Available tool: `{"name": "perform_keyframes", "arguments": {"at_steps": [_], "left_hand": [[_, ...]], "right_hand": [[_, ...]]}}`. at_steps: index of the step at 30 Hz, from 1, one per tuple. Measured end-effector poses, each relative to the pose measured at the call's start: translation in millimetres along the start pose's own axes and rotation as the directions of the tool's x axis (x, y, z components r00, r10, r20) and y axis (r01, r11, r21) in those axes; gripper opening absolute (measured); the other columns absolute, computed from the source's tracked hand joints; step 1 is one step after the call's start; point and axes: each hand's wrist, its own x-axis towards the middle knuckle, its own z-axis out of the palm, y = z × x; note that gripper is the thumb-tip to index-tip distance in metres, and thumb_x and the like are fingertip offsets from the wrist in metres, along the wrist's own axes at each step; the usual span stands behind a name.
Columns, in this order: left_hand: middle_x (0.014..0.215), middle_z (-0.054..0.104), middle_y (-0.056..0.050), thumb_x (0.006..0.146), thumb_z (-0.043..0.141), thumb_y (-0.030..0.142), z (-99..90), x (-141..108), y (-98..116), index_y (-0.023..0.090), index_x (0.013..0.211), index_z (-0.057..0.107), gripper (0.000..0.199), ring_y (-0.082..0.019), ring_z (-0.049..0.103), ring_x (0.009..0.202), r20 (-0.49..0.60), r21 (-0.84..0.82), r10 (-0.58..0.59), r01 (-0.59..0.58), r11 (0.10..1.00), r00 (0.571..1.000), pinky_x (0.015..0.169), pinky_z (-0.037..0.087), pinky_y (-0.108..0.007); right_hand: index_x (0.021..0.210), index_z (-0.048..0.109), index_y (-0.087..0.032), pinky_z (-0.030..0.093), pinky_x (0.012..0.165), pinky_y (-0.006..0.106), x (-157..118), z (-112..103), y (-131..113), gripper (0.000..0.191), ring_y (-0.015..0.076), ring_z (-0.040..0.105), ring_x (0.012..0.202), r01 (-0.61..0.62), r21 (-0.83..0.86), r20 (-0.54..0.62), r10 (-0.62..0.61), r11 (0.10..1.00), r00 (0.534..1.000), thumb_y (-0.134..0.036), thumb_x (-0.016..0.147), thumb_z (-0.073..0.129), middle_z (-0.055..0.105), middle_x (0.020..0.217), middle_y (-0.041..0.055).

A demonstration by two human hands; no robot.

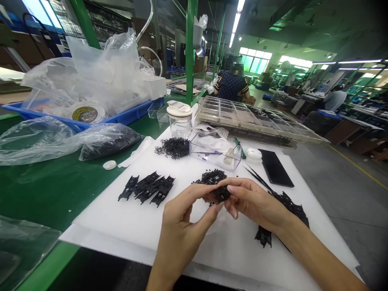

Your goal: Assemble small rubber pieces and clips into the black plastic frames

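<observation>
Seen from the head camera, the person's two hands met over a white board point(127, 220) on a green table point(45, 190). The left hand point(182, 226) and the right hand point(254, 202) both pinched one small black plastic part point(221, 194) with their fingertips. The part was held up just above the board, between the two hands.

Right behind the part sat a little pile of tiny black bits point(211, 176). To the left lay a row of flat black parts point(147, 188), side by side on the board. More flat black parts point(291, 210) lay under the right arm. Black tweezers point(257, 180) rested near the right hand, and a dark phone point(275, 167) lay just past them.

Farther back stood a clear box point(212, 151), a heap of thin black wires point(173, 147), and a clear jar with a white lid point(180, 119). A blue tray point(130, 115) full of plastic bags sat at the back left. Another person point(232, 83) in a dotted shirt sat far off.
</observation>
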Motion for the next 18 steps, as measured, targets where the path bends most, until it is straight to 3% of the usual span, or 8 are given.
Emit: {"name": "perform_keyframes", "arguments": {"at_steps": [5, 18], "left_hand": [[0.105, 0.073, 0.005, 0.092, 0.073, 0.012, -3.0, -2.2, -1.6, 0.039, 0.118, 0.074, 0.037, -0.013, 0.065, 0.095, 0.059, 0.042, -0.025, 0.023, 0.999, 0.998, 0.089, 0.054, -0.024], [0.099, 0.071, 0.0, 0.092, 0.074, 0.013, -3.7, -3.4, -1.5, 0.032, 0.118, 0.075, 0.033, -0.015, 0.064, 0.093, 0.07, -0.024, -0.03, 0.031, 0.999, 0.997, 0.084, 0.054, -0.026]], "right_hand": [[0.104, 0.08, -0.015, 0.056, 0.059, 0.017, -0.8, -0.7, -1.9, 0.022, 0.008, 0.069, 0.056, -0.036, 0.066, 0.017, 0.035, 0.997, 0.999, -0.031, 0.09, 0.08, 0.077, 0.074, 0.0029], [0.095, 0.078, -0.01, 0.055, 0.054, 0.018, -3.2, -5.0, -1.3, 0.027, 0.0084, 0.067, 0.051, -0.145, 0.031, 0.071, 0.143, 0.989, 0.987, -0.037, 0.089, 0.081, 0.075, 0.071, 0.0041]]}}
